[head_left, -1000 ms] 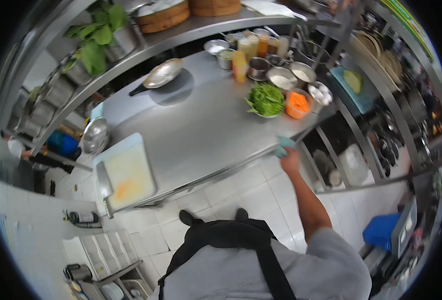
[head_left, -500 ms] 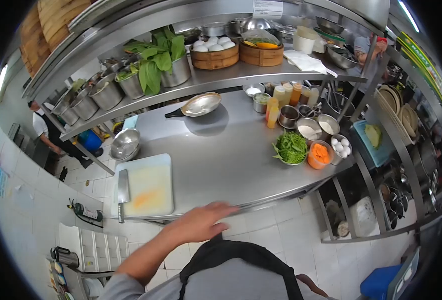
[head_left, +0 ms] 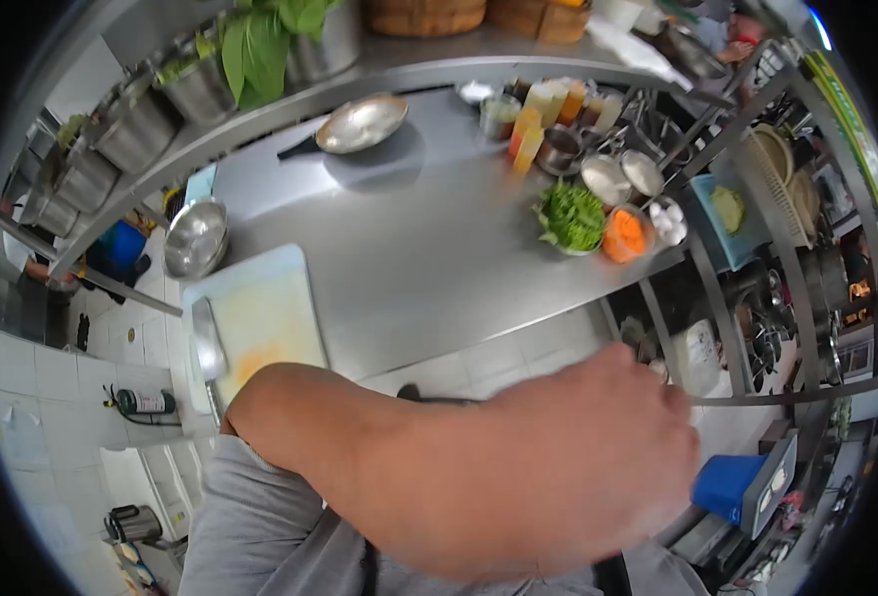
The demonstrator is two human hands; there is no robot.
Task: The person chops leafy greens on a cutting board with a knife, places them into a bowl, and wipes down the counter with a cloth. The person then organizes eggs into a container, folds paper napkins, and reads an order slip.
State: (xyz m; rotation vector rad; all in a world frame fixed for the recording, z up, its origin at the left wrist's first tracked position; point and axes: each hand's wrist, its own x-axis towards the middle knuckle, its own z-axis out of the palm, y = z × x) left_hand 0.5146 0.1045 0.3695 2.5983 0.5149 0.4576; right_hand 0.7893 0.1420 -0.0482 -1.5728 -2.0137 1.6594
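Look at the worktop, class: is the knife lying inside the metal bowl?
No, the knife lies on the cutting board, apart from the metal bowl.

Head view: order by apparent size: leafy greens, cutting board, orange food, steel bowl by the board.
1. Cutting board, though partly hidden
2. Steel bowl and leafy greens: too alike to rank
3. Orange food

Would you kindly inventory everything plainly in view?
Table: one, silver, centre
Cutting board: one, white, table's left
Knife: one, silver, on cutting board
Bowl: one, silver, behind cutting board
Pan: one, silver, table's far side
Greens: one bowlful, green, table's right
Orange food: one tub, orange, beside greens
Bottles: several, yellow and orange, table's far right
Wooden baskets: two, brown, upper shelf
Pots: several, silver, upper shelf
Extinguisher: one, green, lower left
Container: one, blue, lower right
Left hand: one, bare, foreground
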